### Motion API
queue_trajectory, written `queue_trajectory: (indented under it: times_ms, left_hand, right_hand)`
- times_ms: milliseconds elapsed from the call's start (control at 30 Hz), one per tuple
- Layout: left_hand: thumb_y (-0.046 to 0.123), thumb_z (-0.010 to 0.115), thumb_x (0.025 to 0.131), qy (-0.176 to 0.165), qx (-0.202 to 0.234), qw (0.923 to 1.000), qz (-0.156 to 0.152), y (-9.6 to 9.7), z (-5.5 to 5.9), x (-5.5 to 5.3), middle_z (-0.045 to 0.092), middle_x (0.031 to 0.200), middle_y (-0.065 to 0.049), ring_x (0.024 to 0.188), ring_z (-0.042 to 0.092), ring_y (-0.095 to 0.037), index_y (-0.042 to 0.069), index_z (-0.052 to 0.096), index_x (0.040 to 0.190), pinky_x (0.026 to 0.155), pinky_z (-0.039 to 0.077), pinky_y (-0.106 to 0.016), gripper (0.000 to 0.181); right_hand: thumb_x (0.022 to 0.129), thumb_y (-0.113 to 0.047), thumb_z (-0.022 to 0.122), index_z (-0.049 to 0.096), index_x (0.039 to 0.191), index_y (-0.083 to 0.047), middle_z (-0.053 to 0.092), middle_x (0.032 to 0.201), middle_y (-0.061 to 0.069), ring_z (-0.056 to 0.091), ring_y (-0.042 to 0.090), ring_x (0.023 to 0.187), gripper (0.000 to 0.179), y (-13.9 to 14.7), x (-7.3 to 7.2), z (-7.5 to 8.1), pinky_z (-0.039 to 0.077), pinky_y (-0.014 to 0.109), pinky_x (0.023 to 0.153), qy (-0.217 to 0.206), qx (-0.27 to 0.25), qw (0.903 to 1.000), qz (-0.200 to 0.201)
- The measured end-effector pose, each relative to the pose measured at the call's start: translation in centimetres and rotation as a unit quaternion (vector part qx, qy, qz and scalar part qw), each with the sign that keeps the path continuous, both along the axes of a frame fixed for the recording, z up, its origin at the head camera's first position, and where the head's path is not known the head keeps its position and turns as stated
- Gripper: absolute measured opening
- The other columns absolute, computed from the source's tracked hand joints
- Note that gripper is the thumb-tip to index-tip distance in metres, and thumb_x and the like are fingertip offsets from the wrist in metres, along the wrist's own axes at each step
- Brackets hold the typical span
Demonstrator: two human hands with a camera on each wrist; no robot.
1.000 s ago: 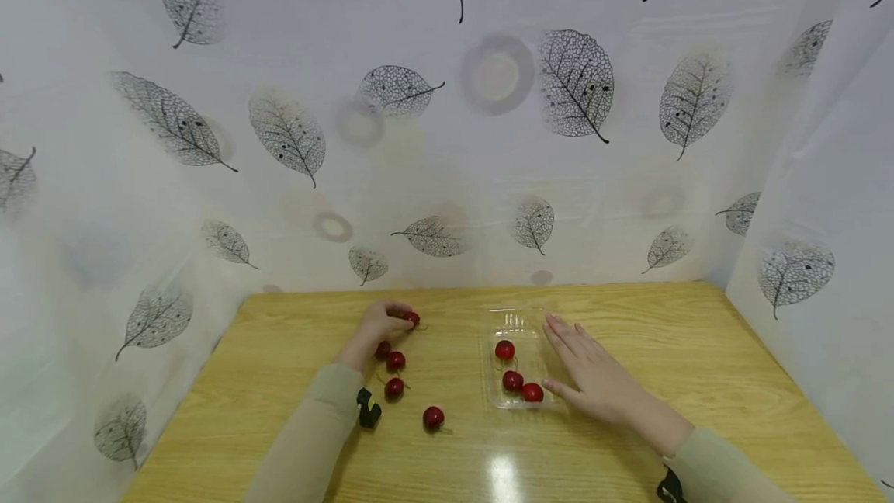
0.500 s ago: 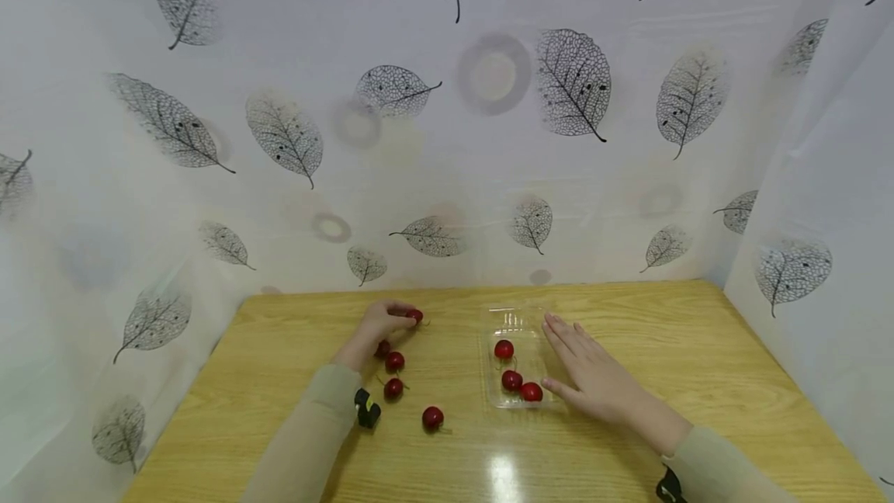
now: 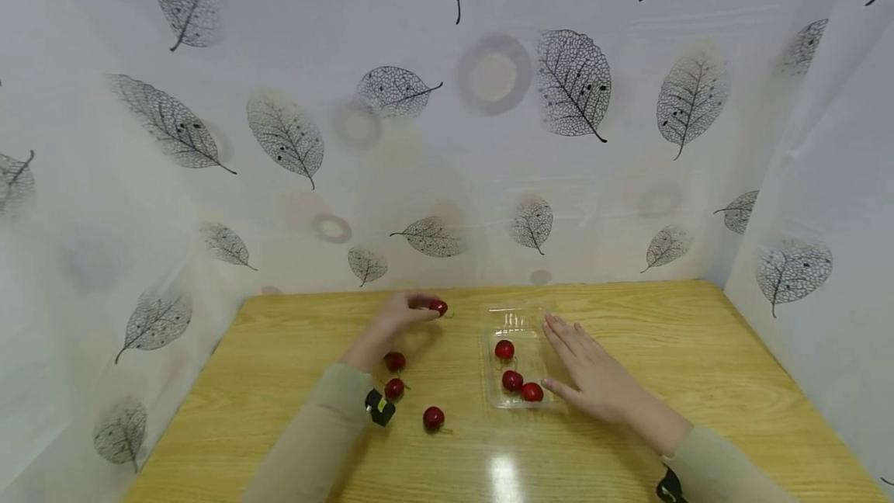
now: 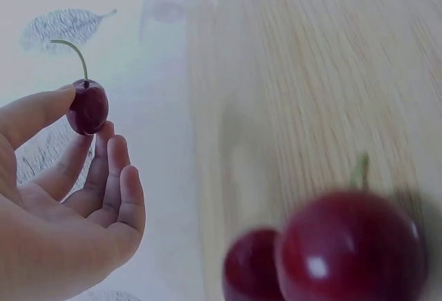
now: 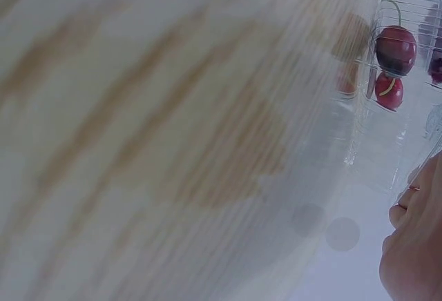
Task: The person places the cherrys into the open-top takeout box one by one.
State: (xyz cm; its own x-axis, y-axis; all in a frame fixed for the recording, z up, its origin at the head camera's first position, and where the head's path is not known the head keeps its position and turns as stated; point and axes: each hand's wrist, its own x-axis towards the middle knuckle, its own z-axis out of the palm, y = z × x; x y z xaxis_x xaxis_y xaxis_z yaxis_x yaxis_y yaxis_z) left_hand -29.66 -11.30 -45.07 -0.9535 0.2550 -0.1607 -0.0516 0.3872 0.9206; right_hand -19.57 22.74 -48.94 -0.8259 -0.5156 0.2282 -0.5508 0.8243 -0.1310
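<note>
My left hand (image 3: pixel 400 318) pinches a dark red cherry (image 4: pixel 88 108) between thumb and fingertips; its green stem points up in the left wrist view. In the head view this hand is left of a clear plastic container (image 3: pixel 494 402), apart from it. Three cherries lie inside the container, among them an upper one (image 3: pixel 504 349) and two touching near its front end. My right hand (image 3: pixel 594 375) lies along the container's right side with fingers straight, fingertips touching its edge. Below the left hand, two loose cherries, one of them a stemmed cherry (image 3: pixel 394 388), sit close together on the table.
Another loose cherry (image 3: pixel 434 418) lies nearer the front, between the left forearm and the container. The wooden table (image 3: pixel 670 348) ends at the back against a white leaf-printed sheet (image 3: pixel 461 146), which also hangs at both sides.
My left hand has lifted the cherry and moved it right, toward the container. A cherry seen under the wrist earlier is now hidden by the arm. The right hand has stayed still.
</note>
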Motion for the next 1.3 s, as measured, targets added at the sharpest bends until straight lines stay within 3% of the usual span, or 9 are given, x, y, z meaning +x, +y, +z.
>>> queue_trajectory:
  times_ms: [200, 467, 900, 1300]
  left_hand:
    - [0.016, 0.072, 0.082, 0.002, 0.022, 0.9995, -0.023, 2.4, 0.9, 0.3, 0.065, 0.114, -0.009, 0.107, 0.059, -0.023, 0.007, 0.064, 0.115, 0.101, 0.041, -0.043, 0.035]
    - [0.015, 0.072, 0.082, 0.002, 0.047, 0.9954, -0.083, 5.2, 1.4, 1.5, 0.066, 0.112, -0.008, 0.101, 0.062, -0.020, 0.007, 0.063, 0.116, 0.095, 0.048, -0.037, 0.036]
    - [0.010, 0.076, 0.077, 0.035, 0.007, 0.9910, -0.129, 8.9, 0.5, 3.4, 0.068, 0.099, -0.002, 0.085, 0.062, -0.013, 0.011, 0.068, 0.106, 0.075, 0.053, -0.024, 0.030]
    - [0.001, 0.079, 0.070, 0.067, -0.035, 0.9853, -0.153, 10.0, 0.2, 4.1, 0.068, 0.093, -0.002, 0.079, 0.061, -0.010, 0.008, 0.069, 0.103, 0.071, 0.053, -0.021, 0.036]
  right_hand:
    - [0.091, -0.052, 0.050, 0.010, 0.151, -0.007, 0.005, 0.159, 0.006, 0.010, 0.025, 0.145, 0.085, 0.0, 0.0, 0.0, 0.018, 0.049, 0.115, 0.003, 0.001, 1.0000, -0.001]
    - [0.091, -0.053, 0.049, 0.013, 0.150, -0.005, 0.006, 0.159, 0.007, 0.011, 0.026, 0.145, 0.084, -0.1, 0.0, 0.0, 0.018, 0.050, 0.115, 0.006, 0.000, 1.0000, 0.002]
    - [0.091, -0.052, 0.051, 0.012, 0.150, -0.006, 0.008, 0.158, 0.008, 0.012, 0.026, 0.145, 0.084, -0.1, 0.0, -0.2, 0.019, 0.050, 0.114, 0.011, -0.005, 0.9999, 0.001]
    - [0.091, -0.051, 0.051, 0.008, 0.151, -0.010, 0.005, 0.159, 0.005, 0.009, 0.025, 0.145, 0.084, -0.2, 0.2, 0.1, 0.016, 0.047, 0.116, -0.004, -0.007, 1.0000, -0.005]
